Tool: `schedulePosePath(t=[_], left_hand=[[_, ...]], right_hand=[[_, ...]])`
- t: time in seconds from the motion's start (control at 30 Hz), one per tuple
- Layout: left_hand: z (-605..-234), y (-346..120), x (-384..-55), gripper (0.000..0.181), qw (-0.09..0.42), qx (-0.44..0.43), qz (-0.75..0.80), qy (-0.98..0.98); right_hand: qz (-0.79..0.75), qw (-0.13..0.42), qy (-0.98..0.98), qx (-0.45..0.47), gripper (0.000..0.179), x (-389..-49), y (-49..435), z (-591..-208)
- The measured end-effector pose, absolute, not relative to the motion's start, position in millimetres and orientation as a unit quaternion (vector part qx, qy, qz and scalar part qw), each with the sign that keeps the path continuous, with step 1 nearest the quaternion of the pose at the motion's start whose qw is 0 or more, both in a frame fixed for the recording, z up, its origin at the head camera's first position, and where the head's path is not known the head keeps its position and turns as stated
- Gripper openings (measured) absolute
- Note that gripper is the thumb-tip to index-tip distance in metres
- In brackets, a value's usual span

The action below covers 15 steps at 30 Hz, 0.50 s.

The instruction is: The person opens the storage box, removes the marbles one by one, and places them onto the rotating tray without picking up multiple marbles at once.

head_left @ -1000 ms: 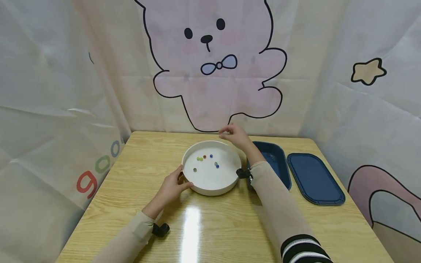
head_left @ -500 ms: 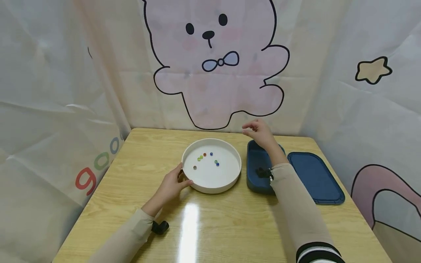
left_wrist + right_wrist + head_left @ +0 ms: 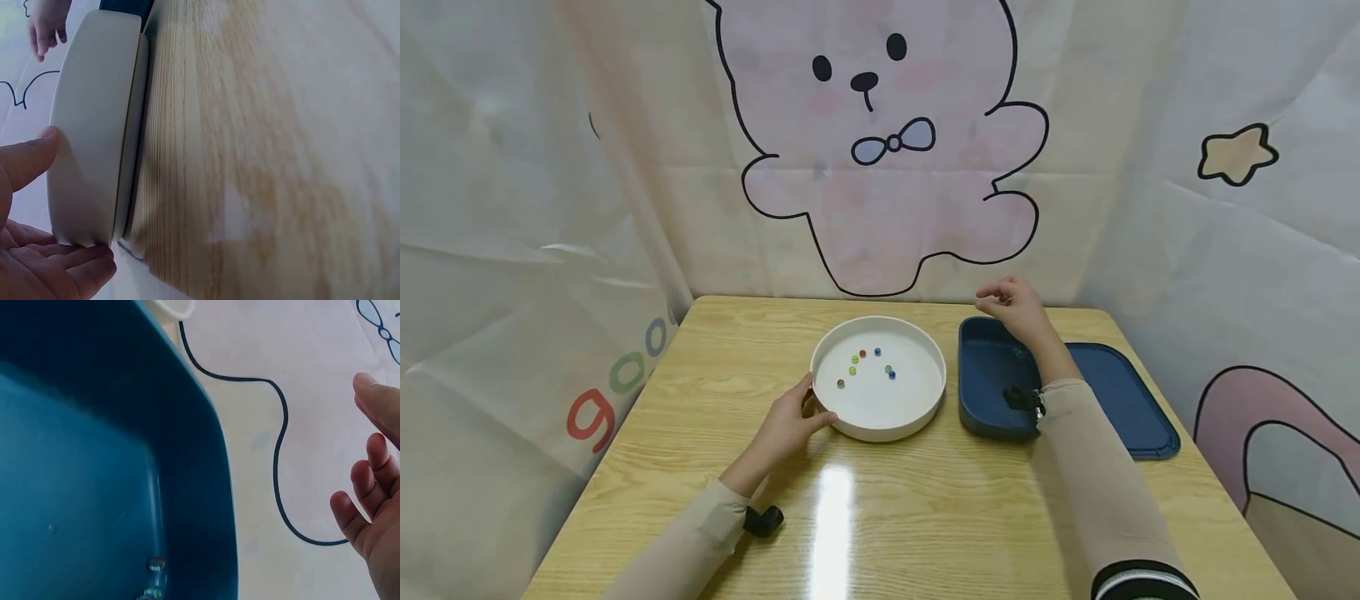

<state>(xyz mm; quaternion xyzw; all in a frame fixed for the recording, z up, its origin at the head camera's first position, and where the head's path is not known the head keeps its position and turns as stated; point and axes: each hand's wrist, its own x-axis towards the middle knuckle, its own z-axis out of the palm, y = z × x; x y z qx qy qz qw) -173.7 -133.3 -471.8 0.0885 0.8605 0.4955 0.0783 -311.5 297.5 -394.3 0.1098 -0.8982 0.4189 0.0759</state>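
My left hand (image 3: 786,427) holds the near left side of a round white dish (image 3: 887,418). In the left wrist view, its thumb (image 3: 44,150) lies against the dish wall while the other fingers curl under the edge. Several small glass marbles lie in the dish, among them a red marble (image 3: 862,353), a brownish marble (image 3: 840,384) and a blue marble (image 3: 892,375). Over the far end of a deep blue box (image 3: 988,400) hovers my right hand (image 3: 1018,310), fingers loosely bent, nothing visible between them. Several marbles (image 3: 156,564) sit in a corner inside the box.
A flat blue lid (image 3: 1120,383) lies on the wooden table (image 3: 737,350) to the right of the box, partly behind the right sleeve. A printed cloth backdrop (image 3: 1097,192) rises behind the far table edge and along both sides.
My right hand has moved right, from beyond the dish to above the blue box. The two yellow marbles have rolled slightly apart. My left hand stays on the dish.
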Motion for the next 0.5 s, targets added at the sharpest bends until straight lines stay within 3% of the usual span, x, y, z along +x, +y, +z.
schedulePosePath(t=[0.5], left_hand=[[-472, -136, -174, 0.091, 0.078, 0.099, 0.507, 0.853]], right_hand=[[0.400, 0.112, -0.905, 0.091, 0.023, -305, 317, -405]])
